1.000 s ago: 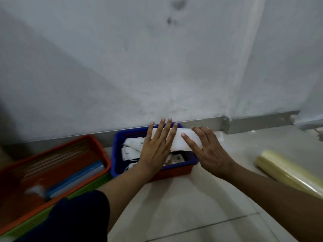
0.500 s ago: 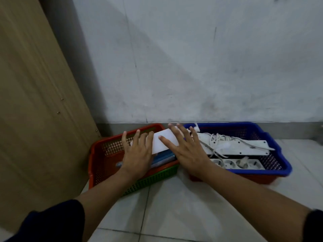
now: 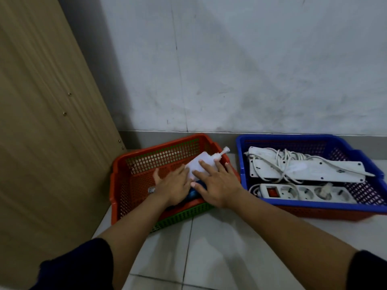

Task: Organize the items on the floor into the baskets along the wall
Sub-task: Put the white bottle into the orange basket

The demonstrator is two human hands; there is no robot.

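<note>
A flat white pouch with a small spout [image 3: 201, 163] lies in the red mesh basket [image 3: 134, 162], tilted against its right rim. My left hand [image 3: 172, 186] rests on the pouch's left end with fingers straight. On its right side lies my right hand [image 3: 218, 185], fingers spread flat. Under my hands a blue item [image 3: 193, 193] shows in the basket, mostly hidden. The red basket sits nested in a green basket [image 3: 182, 215] against the wall.
To the right a blue basket [image 3: 310, 138], stacked on a red one, holds two white power strips [image 3: 305, 170] with tangled cords. A wooden panel [image 3: 41, 122] leans at the left, close to the red basket. Grey floor tiles [image 3: 209, 248] lie in front.
Both hands carried the white pouch leftward from over the blue basket and lowered it into the red basket. The view shifted left and closer.
</note>
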